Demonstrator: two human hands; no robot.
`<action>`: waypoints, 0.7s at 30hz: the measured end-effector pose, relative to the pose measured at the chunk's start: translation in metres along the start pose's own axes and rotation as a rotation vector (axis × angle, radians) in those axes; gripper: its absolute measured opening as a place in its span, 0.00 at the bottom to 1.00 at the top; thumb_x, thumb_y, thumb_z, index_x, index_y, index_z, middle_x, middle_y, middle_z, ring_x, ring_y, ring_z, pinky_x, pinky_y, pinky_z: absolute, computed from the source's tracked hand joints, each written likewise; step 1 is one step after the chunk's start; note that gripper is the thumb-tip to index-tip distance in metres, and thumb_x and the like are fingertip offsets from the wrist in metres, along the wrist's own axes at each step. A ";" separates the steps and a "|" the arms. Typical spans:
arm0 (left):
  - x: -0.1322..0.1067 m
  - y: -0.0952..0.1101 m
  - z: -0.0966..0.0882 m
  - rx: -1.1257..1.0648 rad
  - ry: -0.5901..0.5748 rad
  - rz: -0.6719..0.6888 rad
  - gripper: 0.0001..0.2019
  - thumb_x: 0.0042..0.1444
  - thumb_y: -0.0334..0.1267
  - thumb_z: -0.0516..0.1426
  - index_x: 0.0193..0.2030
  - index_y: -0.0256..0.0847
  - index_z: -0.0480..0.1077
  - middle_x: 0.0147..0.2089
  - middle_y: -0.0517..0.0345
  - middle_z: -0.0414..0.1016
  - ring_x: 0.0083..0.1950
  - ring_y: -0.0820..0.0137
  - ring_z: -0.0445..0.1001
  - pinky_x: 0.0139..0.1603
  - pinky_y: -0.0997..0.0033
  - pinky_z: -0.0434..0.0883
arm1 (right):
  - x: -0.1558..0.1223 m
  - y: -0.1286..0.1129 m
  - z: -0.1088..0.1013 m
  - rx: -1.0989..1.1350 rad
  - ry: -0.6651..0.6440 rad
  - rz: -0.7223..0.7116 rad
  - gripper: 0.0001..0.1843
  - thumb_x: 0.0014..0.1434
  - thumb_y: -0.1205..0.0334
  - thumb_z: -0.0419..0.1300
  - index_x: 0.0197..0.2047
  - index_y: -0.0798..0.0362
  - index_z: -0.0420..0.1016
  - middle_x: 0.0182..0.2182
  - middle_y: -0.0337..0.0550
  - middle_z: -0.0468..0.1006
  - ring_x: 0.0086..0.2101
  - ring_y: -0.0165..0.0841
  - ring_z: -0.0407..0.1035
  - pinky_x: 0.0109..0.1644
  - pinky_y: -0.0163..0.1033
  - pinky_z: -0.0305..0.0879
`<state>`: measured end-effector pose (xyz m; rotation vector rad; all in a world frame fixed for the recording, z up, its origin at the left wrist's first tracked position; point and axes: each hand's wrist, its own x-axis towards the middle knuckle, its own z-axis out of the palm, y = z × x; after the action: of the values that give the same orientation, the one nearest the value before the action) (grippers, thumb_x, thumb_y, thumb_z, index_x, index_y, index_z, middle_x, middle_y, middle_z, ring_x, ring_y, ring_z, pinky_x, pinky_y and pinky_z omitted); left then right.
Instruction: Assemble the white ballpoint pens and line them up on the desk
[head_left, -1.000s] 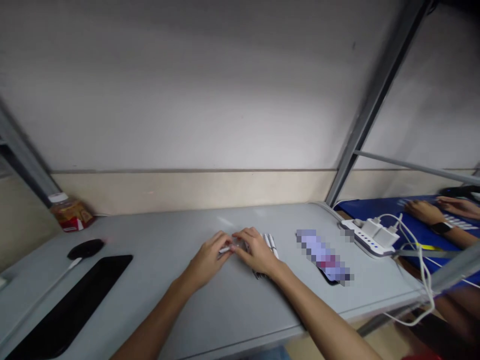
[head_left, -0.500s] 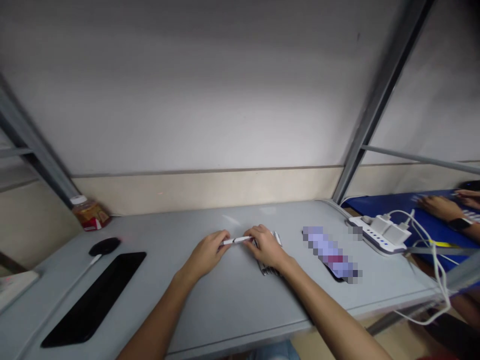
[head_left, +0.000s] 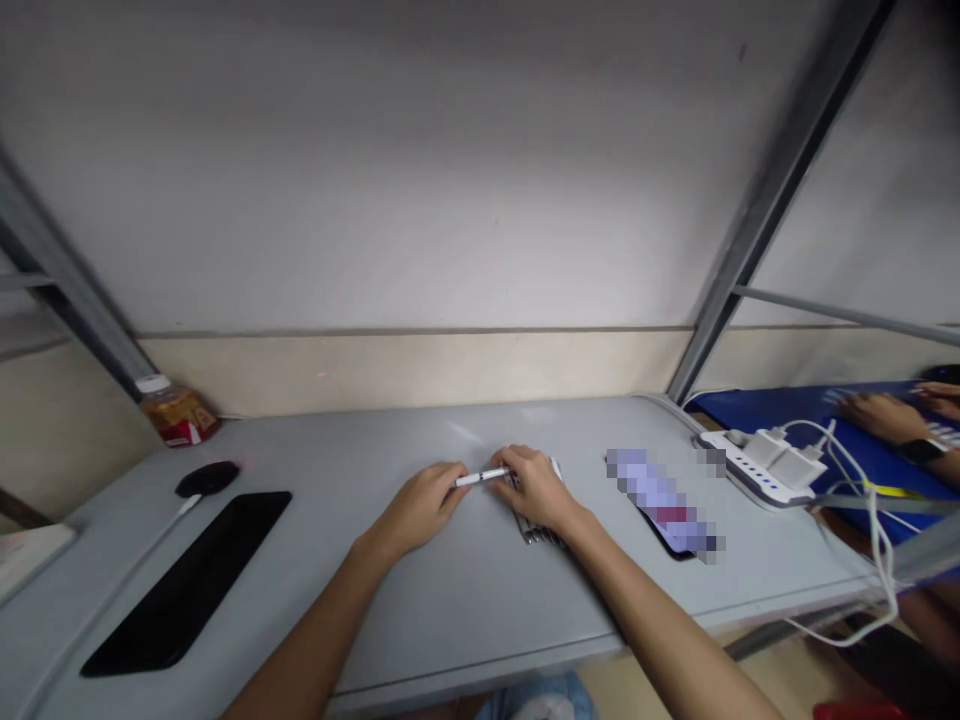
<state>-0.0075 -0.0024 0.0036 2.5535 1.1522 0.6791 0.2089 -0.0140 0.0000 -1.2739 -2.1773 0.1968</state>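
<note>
Both of my hands meet near the middle of a grey table (head_left: 465,610). My left hand (head_left: 416,505) and my right hand (head_left: 536,490) each pinch one end of a thin white pen (head_left: 484,477), held level just above the tabletop. Under my right hand lies a small bundle of several more pens (head_left: 538,528), partly hidden by the hand and wrist.
A phone (head_left: 664,510) lies right of my hands. A white power strip (head_left: 757,465) with chargers and cables sits at the far right edge. A black flat pad (head_left: 187,580), a black mouse (head_left: 206,478) and a bottle (head_left: 176,412) are at left. Another person's hands (head_left: 885,415) rest on a blue surface.
My hands drew slightly apart, exposing the white pen between them. The view shifted a little to the left.
</note>
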 end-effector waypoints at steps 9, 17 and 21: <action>0.000 0.002 0.000 0.058 -0.015 0.008 0.12 0.66 0.40 0.45 0.37 0.42 0.66 0.36 0.57 0.71 0.37 0.68 0.69 0.37 0.69 0.64 | 0.003 0.000 0.006 0.007 -0.025 -0.039 0.11 0.67 0.63 0.50 0.41 0.52 0.74 0.35 0.42 0.75 0.37 0.32 0.66 0.42 0.37 0.58; 0.001 -0.001 0.000 0.157 -0.002 0.042 0.12 0.67 0.37 0.44 0.39 0.42 0.67 0.36 0.56 0.71 0.41 0.65 0.66 0.43 0.64 0.62 | 0.001 -0.001 0.006 -0.086 0.030 0.037 0.11 0.59 0.72 0.57 0.43 0.50 0.73 0.39 0.44 0.70 0.42 0.37 0.63 0.44 0.40 0.56; 0.002 -0.001 0.002 0.192 0.028 0.059 0.13 0.67 0.37 0.43 0.41 0.42 0.68 0.38 0.55 0.71 0.43 0.65 0.65 0.44 0.63 0.61 | 0.001 -0.009 0.004 -0.094 -0.026 -0.014 0.11 0.63 0.62 0.56 0.48 0.48 0.73 0.40 0.45 0.71 0.43 0.37 0.63 0.46 0.42 0.55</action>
<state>-0.0057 -0.0006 0.0021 2.7553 1.2096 0.6475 0.1998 -0.0173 0.0012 -1.3135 -2.2398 0.1072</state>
